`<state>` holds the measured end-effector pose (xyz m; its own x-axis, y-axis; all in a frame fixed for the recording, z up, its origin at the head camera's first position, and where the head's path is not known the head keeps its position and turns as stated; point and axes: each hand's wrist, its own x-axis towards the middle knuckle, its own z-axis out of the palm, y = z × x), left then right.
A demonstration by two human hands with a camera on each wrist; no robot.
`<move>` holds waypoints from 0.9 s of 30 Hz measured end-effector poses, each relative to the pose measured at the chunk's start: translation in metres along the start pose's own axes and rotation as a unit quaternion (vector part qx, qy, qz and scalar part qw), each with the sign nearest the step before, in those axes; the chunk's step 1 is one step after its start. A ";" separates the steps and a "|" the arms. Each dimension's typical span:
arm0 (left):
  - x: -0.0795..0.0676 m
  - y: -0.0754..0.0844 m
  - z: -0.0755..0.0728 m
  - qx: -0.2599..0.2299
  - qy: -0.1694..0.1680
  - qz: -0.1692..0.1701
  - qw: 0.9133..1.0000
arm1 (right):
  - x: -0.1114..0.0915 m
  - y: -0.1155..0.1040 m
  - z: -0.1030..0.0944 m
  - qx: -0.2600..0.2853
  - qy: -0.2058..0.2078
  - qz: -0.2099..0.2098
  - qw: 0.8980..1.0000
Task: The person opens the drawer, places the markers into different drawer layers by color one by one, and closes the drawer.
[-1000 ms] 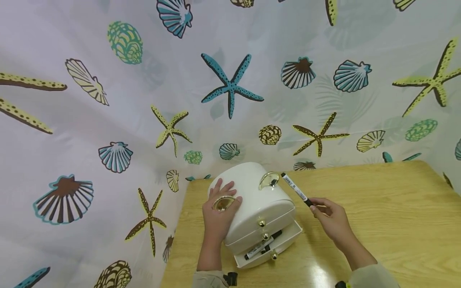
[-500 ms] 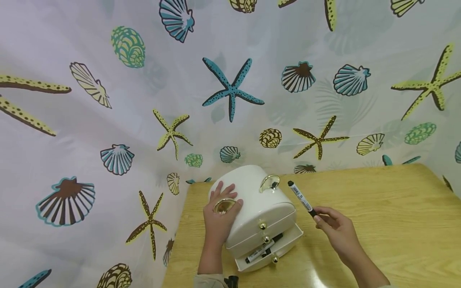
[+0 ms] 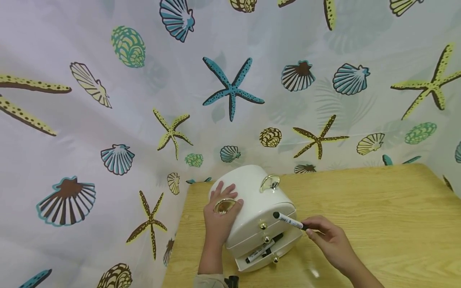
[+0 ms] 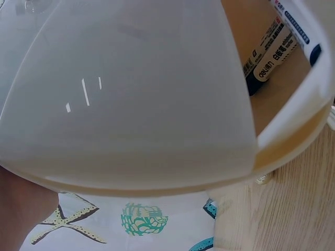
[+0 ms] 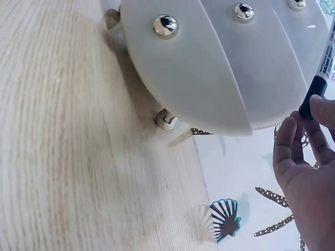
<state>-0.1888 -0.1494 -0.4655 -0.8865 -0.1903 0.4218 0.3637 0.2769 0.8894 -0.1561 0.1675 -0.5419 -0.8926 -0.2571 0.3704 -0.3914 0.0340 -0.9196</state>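
Observation:
A white, round-topped drawer box stands on the table with its lowest drawer pulled out. Several whiteboard markers lie inside that drawer. My left hand rests on the curved top, fingers spread around a gold handle. With thumb and fingertips, my right hand pinches another marker by its black end. This marker points left, in front of the upper drawers' gold knobs. From the right wrist view, the marker is partly cut off by the frame edge.
A second gold handle stands up on the box's right side. The wooden table extends to the right. Behind and to the left hangs a cloth printed with shells and starfish. Something black sits by the left sleeve.
My right hand has moved down and left, and the marker has swung from steep to nearly level, now in front of the box. The left hand stays on the box.

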 end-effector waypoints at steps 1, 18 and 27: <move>-0.002 -0.001 0.000 -0.001 0.000 -0.002 1.000 | -0.002 0.001 0.002 0.001 -0.006 -0.002 1.000; 0.002 0.000 0.000 0.005 -0.010 -0.010 1.000 | -0.001 0.011 0.021 -0.094 -0.074 -0.030 0.992; 0.002 0.001 -0.004 0.015 -0.008 -0.018 1.000 | 0.005 0.026 0.033 -0.148 -0.014 -0.072 0.986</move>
<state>-0.1891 -0.1528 -0.4629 -0.9039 -0.1852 0.3855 0.3219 0.2990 0.8983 -0.1633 0.1350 -0.5687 -0.8180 -0.3062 0.4869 -0.5655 0.2740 -0.7779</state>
